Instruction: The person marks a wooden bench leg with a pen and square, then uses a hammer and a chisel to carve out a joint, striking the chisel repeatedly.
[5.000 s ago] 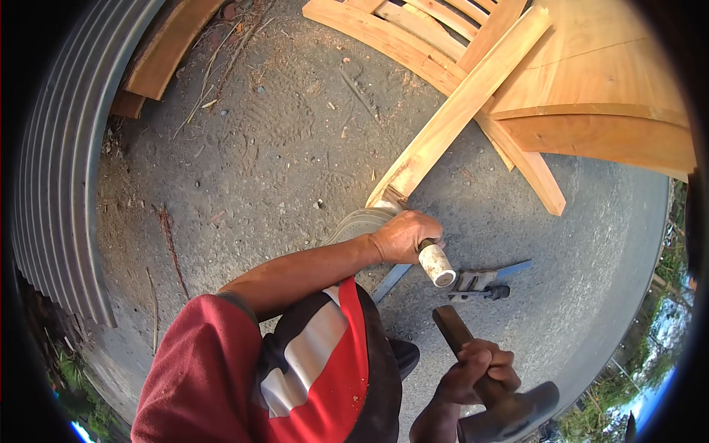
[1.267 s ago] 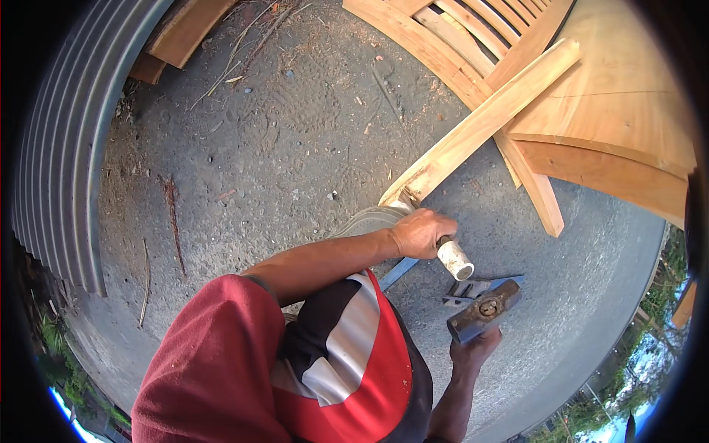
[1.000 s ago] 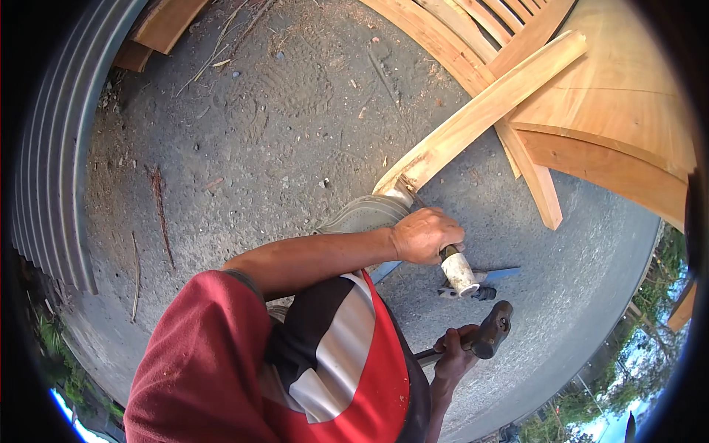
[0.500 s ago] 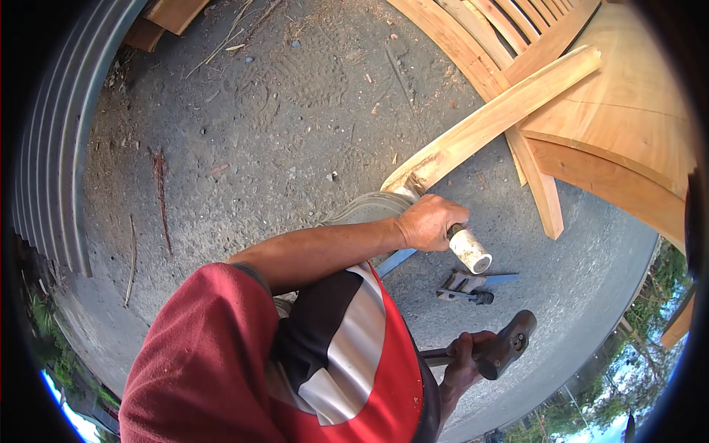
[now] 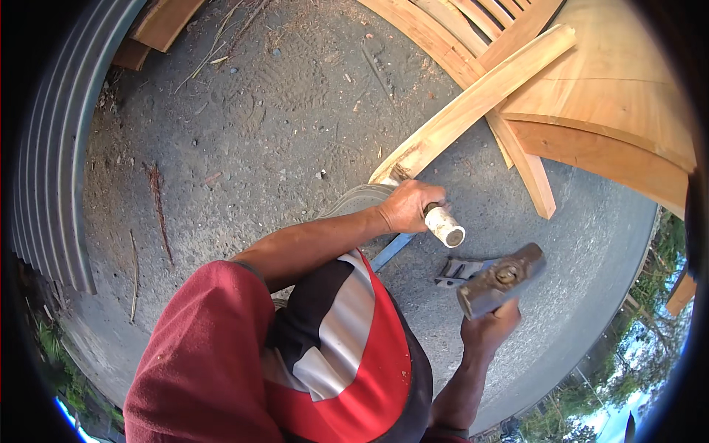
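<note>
While clenching white-ended cylindrical chisel-like tool (image 5: 445, 226) in left hand (image 5: 410, 207), just beside near end of long pale wooden plank (image 5: 476, 102), grasping dark block-headed metal hammer (image 5: 502, 279) in right hand (image 5: 490, 329). Could strike left hand if swinging off-centre past tool's narrow end.

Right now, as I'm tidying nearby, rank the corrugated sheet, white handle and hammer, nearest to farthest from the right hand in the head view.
From the right hand:
1. Hammer: held in it.
2. White handle: up and to the left, in the left hand.
3. Corrugated sheet: at the picture's far left.
</note>
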The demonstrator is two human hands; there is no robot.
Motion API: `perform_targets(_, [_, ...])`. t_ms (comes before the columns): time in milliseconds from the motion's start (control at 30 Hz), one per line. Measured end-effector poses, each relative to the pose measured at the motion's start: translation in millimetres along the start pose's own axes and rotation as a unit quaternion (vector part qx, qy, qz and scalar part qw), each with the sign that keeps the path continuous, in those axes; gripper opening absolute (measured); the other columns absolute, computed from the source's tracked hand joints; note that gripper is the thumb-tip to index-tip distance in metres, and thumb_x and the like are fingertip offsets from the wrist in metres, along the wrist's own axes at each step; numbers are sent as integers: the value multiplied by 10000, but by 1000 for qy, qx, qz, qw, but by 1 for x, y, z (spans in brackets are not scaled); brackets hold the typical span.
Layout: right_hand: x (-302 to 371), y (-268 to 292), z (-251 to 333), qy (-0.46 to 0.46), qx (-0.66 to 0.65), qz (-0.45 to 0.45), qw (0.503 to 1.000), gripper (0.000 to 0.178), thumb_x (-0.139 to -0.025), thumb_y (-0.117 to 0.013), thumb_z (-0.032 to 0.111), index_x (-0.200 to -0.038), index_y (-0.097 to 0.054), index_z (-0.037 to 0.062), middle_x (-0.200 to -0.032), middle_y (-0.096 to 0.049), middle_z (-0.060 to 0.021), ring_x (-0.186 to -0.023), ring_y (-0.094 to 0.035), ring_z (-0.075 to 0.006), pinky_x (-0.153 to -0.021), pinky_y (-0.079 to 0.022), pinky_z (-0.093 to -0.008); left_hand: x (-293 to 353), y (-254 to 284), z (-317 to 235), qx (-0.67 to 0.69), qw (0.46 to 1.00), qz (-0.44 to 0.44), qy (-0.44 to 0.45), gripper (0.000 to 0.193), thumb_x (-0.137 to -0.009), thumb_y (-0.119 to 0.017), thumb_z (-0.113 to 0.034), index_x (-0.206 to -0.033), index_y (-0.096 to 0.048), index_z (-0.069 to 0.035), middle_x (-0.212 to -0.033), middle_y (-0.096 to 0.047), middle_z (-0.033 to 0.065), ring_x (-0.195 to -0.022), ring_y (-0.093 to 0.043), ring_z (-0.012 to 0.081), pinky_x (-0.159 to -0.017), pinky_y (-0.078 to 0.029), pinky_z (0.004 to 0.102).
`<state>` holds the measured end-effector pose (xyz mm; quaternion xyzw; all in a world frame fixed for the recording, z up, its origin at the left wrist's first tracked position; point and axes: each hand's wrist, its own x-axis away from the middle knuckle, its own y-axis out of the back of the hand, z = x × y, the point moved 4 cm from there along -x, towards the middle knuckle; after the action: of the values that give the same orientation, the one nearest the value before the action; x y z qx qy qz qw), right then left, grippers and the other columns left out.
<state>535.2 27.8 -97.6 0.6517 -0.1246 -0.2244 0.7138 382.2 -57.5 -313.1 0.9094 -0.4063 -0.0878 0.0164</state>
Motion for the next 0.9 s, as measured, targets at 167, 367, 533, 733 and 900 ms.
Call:
perform_targets(167, [-2, 66, 20, -88, -389, -228, 888, 208, -925, -617, 62, -918, -410, 46, -752, -572, -92, -549, -580, -188, -500, -495, -332, -5, -7, -12, 27, 997, -35, -61, 320, -860, -773, -190, -715, -521, -56, -657, -586, 135, -632, -633, 332, -569, -469, 430])
perform_targets(367, [4, -32, -1, -44, -38, 81, 995, 236, -778, -750, 58, -960, -599, 61, -724, -646, -85, -618, -628, -172, -591, -500, -322, 3, -8, -13, 10, 999, -21, -48, 320, -845, -781, -210, -720, -525, -64, -656, -582, 123, -638, -636, 335, -582, -475, 434])
perform_targets(533, [39, -7, -15, -216, -349, 18, 912, 181, -818, -689, 1, -893, -532, 54, -647, -528, -48, -515, -550, -168, -497, -464, -310, -5, -56, -14, -205, 948, 225, -89, 160, -750, -701, -161, -799, -584, -63, -730, -637, 112, -724, -670, 348, -657, -532, 459])
perform_targets(733, [68, -24, -17, -406, -429, 13, 807, 194, -824, -640, -24, -887, -474, 54, -636, -480, -50, -441, -492, -151, -429, -453, -283, -5, -19, -25, -23, 987, 52, -153, 195, -756, -760, -143, -784, -582, -68, -730, -626, 122, -699, -645, 359, -652, -500, 460])
perform_targets(900, [76, -31, -16, -419, -416, 55, 805, 201, -796, -647, -40, -858, -476, 46, -643, -488, -62, -438, -500, -157, -413, -439, -285, -3, -11, -22, -33, 994, 18, -103, 257, -796, -793, -190, -761, -571, -65, -717, -622, 120, -689, -638, 358, -639, -481, 458])
